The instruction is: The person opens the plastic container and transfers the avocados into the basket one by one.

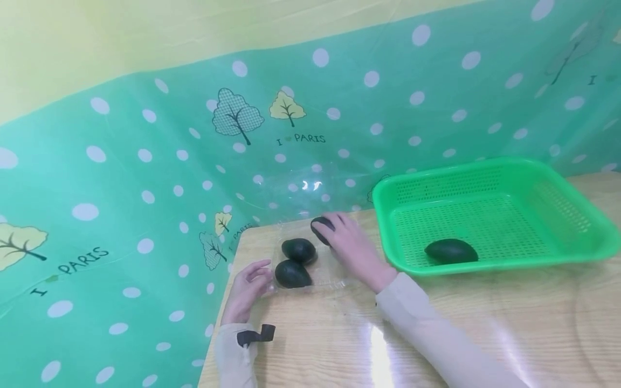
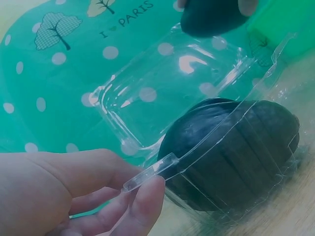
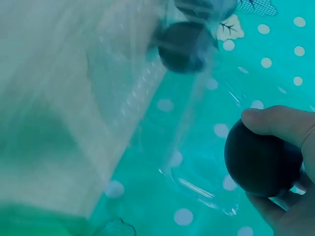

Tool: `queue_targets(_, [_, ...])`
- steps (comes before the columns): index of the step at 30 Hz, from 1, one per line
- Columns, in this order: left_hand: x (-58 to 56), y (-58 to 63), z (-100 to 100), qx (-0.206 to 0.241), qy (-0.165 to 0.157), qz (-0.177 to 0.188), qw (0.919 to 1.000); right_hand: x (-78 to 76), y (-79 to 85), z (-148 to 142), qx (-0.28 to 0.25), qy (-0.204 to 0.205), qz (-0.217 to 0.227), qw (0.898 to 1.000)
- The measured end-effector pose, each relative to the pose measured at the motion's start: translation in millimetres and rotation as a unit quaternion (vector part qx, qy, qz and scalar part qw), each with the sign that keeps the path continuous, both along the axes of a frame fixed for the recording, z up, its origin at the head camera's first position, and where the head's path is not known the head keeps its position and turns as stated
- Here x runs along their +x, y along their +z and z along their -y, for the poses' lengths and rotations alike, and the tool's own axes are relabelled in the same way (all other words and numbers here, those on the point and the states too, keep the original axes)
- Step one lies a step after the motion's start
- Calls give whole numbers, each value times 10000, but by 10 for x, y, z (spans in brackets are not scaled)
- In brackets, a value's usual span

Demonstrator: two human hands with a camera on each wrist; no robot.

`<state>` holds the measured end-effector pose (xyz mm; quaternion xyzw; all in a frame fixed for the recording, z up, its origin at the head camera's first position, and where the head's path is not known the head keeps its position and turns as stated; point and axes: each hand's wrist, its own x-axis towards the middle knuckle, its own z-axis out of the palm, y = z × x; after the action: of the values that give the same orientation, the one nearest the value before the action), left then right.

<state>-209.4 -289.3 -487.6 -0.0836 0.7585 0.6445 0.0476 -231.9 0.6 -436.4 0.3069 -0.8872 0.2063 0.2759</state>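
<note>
A clear plastic clamshell container (image 1: 335,271) stands with its lid (image 2: 162,93) raised against the backdrop. Two dark avocados lie inside its left part, one avocado (image 1: 298,250) behind the other avocado (image 1: 292,274). At the container's left front corner, my left hand (image 1: 247,290) pinches a small clear tab (image 2: 150,173) on the rim between thumb and fingers. My right hand (image 1: 358,250) grips another avocado (image 3: 261,160) over the container's back right part, thumb on one side and fingers curled round the other.
To the right stands a green perforated basket (image 1: 490,264) with one avocado (image 1: 451,251) near its front left corner. A green dotted plastic sheet (image 1: 160,226) hangs behind and left of the wooden table (image 1: 330,345). My left wrist carries a black camera strap (image 1: 256,335).
</note>
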Motion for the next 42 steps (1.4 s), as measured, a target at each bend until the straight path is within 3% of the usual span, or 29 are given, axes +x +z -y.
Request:
queue_targets(8, [-13,-24,32,-24,21,-3,10000,13,171,-192,146,-245,-69,9996])
queue_targets(19, [-29,-38,23,-43,-70,-83,9999,9,372,-473,258,-269,-60,9993])
queue_targets(34, [-35,-5,29,23,-43,-65,10000,24,398,-862,314,-784,346,9958])
queue_targets(42, [-34,-10,24,15,-134,-10,9999,35,321,-1088,344,-1143,633,9908])
